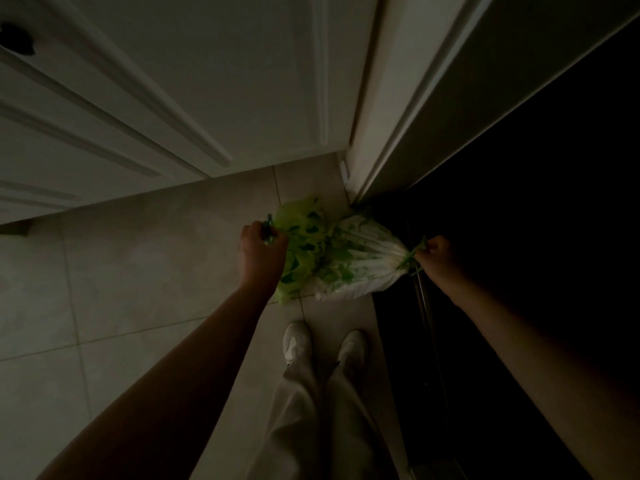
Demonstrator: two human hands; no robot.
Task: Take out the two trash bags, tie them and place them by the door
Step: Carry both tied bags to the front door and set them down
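Note:
Two trash bags rest side by side on the tiled floor in the corner by the white door (214,81). The green bag (304,244) is on the left, and my left hand (263,251) is closed on its tied top. The white bag (360,265) with green marks lies on the right, touching the green one. My right hand (436,258) grips its gathered green drawstring neck. The light is dim.
The door frame (388,109) meets the floor just behind the bags. A dark area with a floor track (429,327) runs along the right. My feet in white shoes (298,341) stand on the pale tiles (156,271) just behind the bags.

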